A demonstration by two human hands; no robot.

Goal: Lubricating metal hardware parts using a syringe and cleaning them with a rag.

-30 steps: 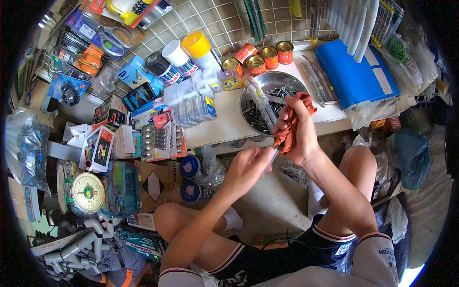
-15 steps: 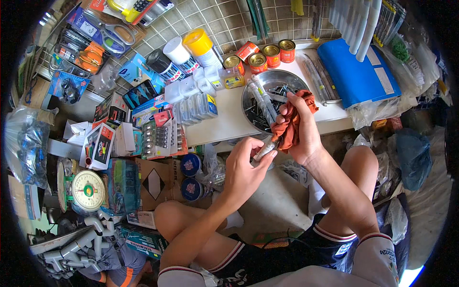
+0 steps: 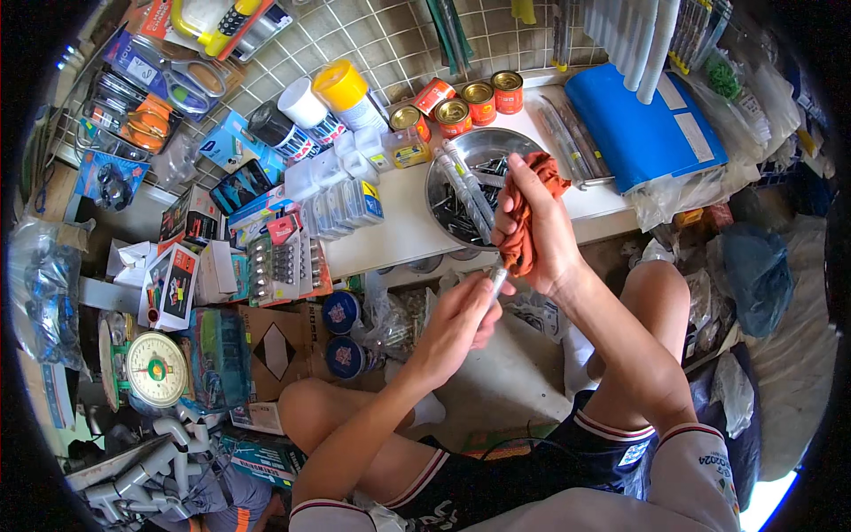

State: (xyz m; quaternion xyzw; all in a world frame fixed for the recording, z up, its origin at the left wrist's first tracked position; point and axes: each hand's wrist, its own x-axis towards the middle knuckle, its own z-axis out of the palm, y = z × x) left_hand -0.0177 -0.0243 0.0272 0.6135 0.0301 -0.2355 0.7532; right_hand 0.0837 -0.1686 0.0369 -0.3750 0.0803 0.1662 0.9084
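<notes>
Gripping: right hand (image 3: 536, 235), closed around an orange rag (image 3: 530, 213) bunched about the upper part of a slim silver tube (image 3: 496, 282).
Left hand: left hand (image 3: 456, 326), fingers pinched shut on the lower end of the silver tube, just below the right hand.
Tube axis: long axis runs steeply, upper end hidden inside the rag, lower end angled down toward the left hand; both hands touch it, the right one higher.
Tube place: in the air in front of the steel bowl (image 3: 448, 173), just off the near edge of the white shelf (image 3: 399, 235).
Steel bowl, contents: dark screws or small metal parts, kind too small to tell; two more pale tubes (image 3: 465, 182) lean across its left side.
Behind the bowl: a row of red tins (image 3: 470, 97) with brass-coloured lids, closed.
Left of the bowl: clear plastic boxes (image 3: 341, 208), then a yellow-capped canister (image 3: 346, 93) further back.
Right of the bowl: blue folder (image 3: 643, 129) lying flat on the shelf.
Far left of the bowl, lower: round-dial scale (image 3: 155, 368) among stacked packets.
</notes>
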